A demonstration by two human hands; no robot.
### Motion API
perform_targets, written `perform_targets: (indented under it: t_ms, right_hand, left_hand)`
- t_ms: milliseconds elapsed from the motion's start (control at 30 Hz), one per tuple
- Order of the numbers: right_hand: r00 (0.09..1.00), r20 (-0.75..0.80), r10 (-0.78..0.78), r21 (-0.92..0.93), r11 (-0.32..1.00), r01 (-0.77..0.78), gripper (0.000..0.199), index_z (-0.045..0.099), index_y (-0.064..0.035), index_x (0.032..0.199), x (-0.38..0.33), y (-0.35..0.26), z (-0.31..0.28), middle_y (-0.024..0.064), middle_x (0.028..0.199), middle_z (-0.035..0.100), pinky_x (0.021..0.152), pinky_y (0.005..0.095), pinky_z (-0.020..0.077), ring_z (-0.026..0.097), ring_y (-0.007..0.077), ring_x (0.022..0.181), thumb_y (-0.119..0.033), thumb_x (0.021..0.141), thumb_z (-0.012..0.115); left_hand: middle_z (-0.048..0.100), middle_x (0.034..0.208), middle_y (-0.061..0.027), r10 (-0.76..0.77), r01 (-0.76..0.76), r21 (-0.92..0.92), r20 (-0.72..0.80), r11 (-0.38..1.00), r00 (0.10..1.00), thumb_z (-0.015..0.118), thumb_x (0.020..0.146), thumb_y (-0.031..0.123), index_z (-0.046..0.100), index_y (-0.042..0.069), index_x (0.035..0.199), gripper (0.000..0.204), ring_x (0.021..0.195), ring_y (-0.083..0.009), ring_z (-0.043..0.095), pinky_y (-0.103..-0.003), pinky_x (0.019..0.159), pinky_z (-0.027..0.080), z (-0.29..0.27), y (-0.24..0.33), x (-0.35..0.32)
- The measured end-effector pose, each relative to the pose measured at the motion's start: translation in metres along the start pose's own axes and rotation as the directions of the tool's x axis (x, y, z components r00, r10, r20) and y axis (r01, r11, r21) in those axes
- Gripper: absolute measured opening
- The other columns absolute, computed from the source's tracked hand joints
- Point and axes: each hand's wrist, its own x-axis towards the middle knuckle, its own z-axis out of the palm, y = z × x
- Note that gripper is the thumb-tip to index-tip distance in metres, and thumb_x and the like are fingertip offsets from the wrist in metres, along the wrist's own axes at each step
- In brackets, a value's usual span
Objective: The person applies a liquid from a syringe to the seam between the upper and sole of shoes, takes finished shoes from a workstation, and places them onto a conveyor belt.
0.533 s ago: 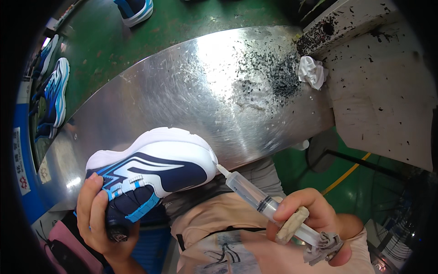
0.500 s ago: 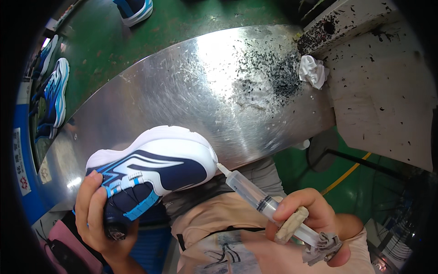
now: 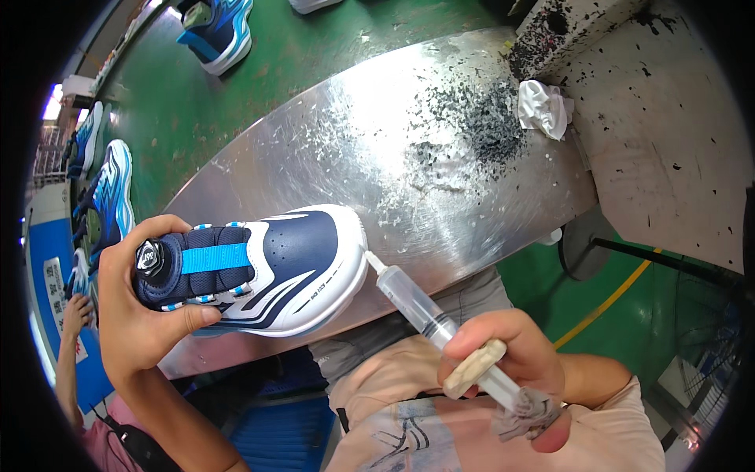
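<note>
- Across the head view, left of centre: holding a shoe (image 3: 303, 240) over the steel table (image 3: 314, 149), with toe pointing right and upper turned to the camera. Cannot tell whether resting on the metal or raised above it.
- Gripping with the left hand (image 3: 130, 307) around the ankle end, pinching firmly between thumb on the near side and fingers on the far side, just beside a black dial (image 3: 149, 258).
- Showing a navy toe, white edging and a bright blue strip (image 3: 216, 258) along the middle.
- Clasping a clear syringe (image 3: 413, 303) in the right hand (image 3: 519, 342), with fingers curled around the barrel by a pale pad (image 3: 476, 368) and thumb at the plunger end against a grey wad (image 3: 531, 413).
- Aiming the nozzle (image 3: 376, 262) at the white rim of the toe, touching it or just beside it; cannot tell which.
- Strewn with black specks (image 3: 487, 130) toward the table's far right, near crumpled white paper or cloth (image 3: 543, 108) and a stained panel (image 3: 661, 157).
- Set out on the green surface (image 3: 346, 63) beyond: more shoes (image 3: 114, 193) in blue and white.
- Seen at the left rim: a co-worker's hand (image 3: 76, 312) close to another shoe (image 3: 79, 271).
- Visible below right: green floor with a yellow line (image 3: 605, 311).
</note>
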Motion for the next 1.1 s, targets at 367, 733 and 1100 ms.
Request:
perform_targets:
  t_ms: [367,733,1100]
  right_hand:
    - [0.993,-0.078,-0.093,-0.079,0.993,0.087,0.113,0.026,0.0072,0.133,0.012,-0.02,-0.018,0.0106,0.106,0.052,0.072,0.0225,0.0414,0.048,0.0097,0.085,-0.062,0.06,0.077]
    - [0.968,0.024,-0.251,-0.939,0.327,0.109,0.082,0.046,0.0004,0.12,0.044,-0.012,-0.072,0.0124,0.086,0.06,0.056,0.0285,0.0486,0.059,0.0195,0.063,-0.047,0.063,0.08]
    - [0.943,0.171,-0.284,-0.964,0.15,0.219,0.081,0.046,0.0039,0.117,0.045,-0.01,-0.075,0.0129,0.081,0.057,0.052,0.0316,0.0475,0.057,0.023,0.057,-0.046,0.063,0.08]
  left_hand:
    - [0.06,0.086,-0.0018,-0.063,0.091,-0.155,0.181,0.984,0.981,0.088,0.043,0.022,0.058,-0.002,0.099,0.068,0.081,-0.0086,0.056,-0.021,0.076,0.044,-0.024,-0.009,0.036]
    - [0.057,0.117,-0.0156,-0.086,-0.143,-0.333,-0.586,0.932,0.806,0.075,0.066,0.012,0.038,0.01,0.137,0.08,0.106,-0.0262,0.057,-0.035,0.092,0.044,-0.038,-0.135,0.191]
    - [0.054,0.117,-0.0176,0.437,0.335,0.48,-0.877,0.811,0.199,0.073,0.073,0.018,0.052,0.003,0.121,0.054,0.109,-0.0333,0.05,-0.041,0.096,0.037,-0.071,-0.185,0.084]
